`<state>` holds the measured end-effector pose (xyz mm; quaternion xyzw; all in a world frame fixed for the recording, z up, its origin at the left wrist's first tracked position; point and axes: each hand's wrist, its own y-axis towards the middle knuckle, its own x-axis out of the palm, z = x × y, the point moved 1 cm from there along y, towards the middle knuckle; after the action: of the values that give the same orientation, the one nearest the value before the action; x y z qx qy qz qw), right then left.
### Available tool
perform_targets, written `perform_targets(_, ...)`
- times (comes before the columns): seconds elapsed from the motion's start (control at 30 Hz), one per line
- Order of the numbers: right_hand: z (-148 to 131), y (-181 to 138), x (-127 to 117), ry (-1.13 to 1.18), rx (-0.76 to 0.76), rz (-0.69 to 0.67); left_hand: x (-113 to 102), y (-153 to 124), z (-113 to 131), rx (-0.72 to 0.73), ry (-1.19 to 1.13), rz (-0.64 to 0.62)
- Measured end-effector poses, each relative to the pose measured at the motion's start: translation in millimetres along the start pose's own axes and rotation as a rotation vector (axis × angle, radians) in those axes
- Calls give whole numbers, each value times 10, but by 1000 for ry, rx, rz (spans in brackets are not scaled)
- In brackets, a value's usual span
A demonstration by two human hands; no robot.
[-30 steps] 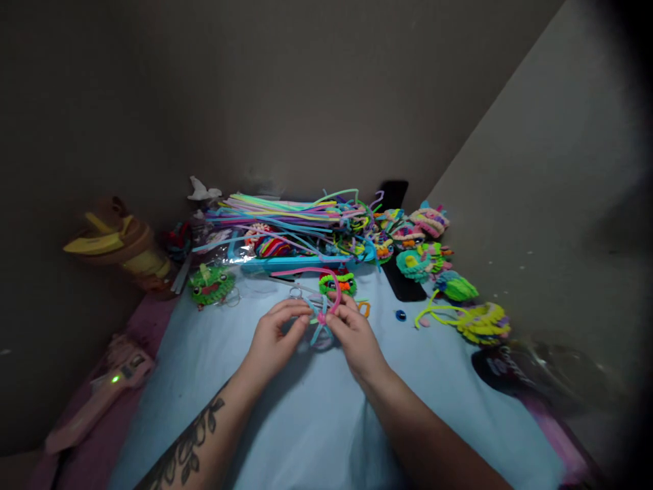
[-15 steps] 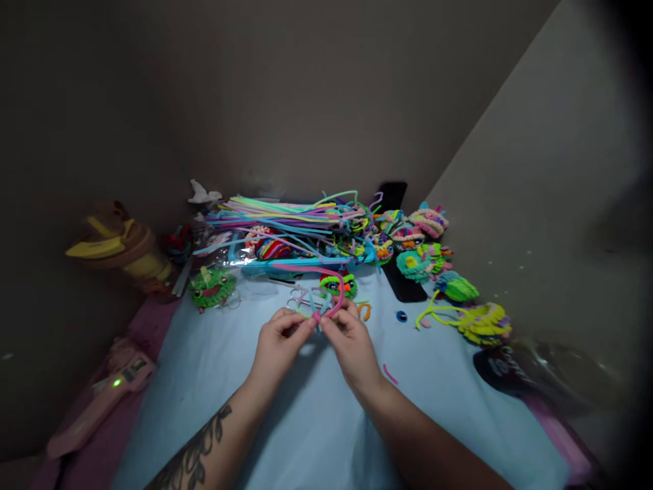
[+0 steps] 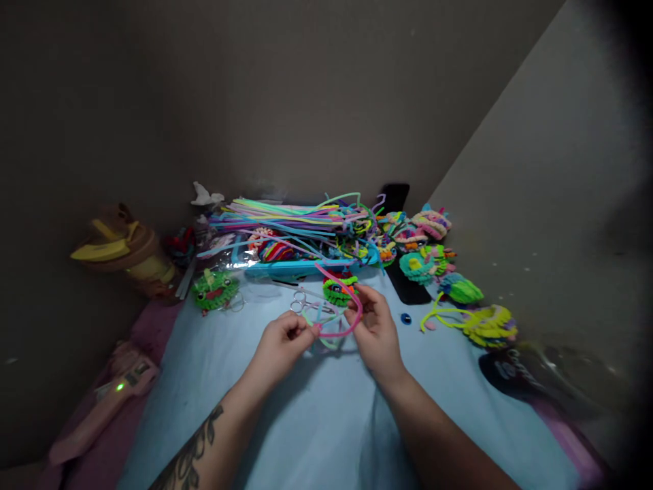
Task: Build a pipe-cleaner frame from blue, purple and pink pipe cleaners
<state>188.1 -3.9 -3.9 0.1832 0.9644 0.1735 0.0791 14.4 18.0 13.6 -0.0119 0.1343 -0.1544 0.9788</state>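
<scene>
My left hand (image 3: 286, 341) pinches a small bundle of bent pipe cleaners between thumb and forefinger. Pale green, light blue and lilac strands (image 3: 326, 314) fan out past its fingertips. From the same pinch a pink pipe cleaner (image 3: 341, 334) curves right and up in an open arc, its free end pointing back toward the blue tray. My right hand (image 3: 376, 335) has its curled fingers and thumb on the right side of that arc. Just behind the strands lie silver scissors (image 3: 298, 301), partly covered, and a green and red pipe-cleaner figure (image 3: 339, 289) with eyes.
A blue tray (image 3: 286, 268) at the back holds many loose pipe cleaners (image 3: 286, 214). Several colourful pipe-cleaner pieces (image 3: 418, 267) line the right. A green figure (image 3: 214, 290) in clear plastic, a pink glue gun (image 3: 105, 408) and a brown-yellow container (image 3: 135, 255) are leftward.
My right hand has moved away from the joined strands, rightward and up along the pink pipe cleaner. The pink arc has opened wider, and its free end has swung right. My left hand keeps its pinch.
</scene>
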Motion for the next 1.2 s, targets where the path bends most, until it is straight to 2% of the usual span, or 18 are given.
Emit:
perform_targets(0.13,-100,64,-121,-238,-278,-77,-6,-14,-32,-29,3,-203)
perform_targets(0.23,-130,65,-171,-309,-411,-19,-16,-13,-58,-46,-18,-220)
perform_targets(0.3,-136,40,-183,-321,-443,64,-35,-7,-52,-30,-4,-125)
perform_targets(0.4,-194,-37,-175,-314,-527,112,-78,-9,1,38,68,132)
perform_targets(0.5,-338,-133,-150,-315,-710,-40,-103,-27,63,106,102,291)
perform_targets(0.6,-470,-202,-132,-351,-786,-160,-102,-43,94,153,106,332)
perform_targets(0.7,-492,-231,-119,-326,-766,-176,-92,-49,96,192,115,317)
perform_targets(0.93,-337,-265,-84,-94,-447,93,-90,-68,96,310,152,285)
perform_targets(1.03,-326,-260,-66,-33,-342,144,-91,-86,92,368,182,283)
perform_targets(1.1,-327,-237,-53,-16,-283,125,-94,-97,89,406,200,281)
perform_targets(1.2,-315,-179,-21,-28,-157,0,-96,-108,87,464,220,266)
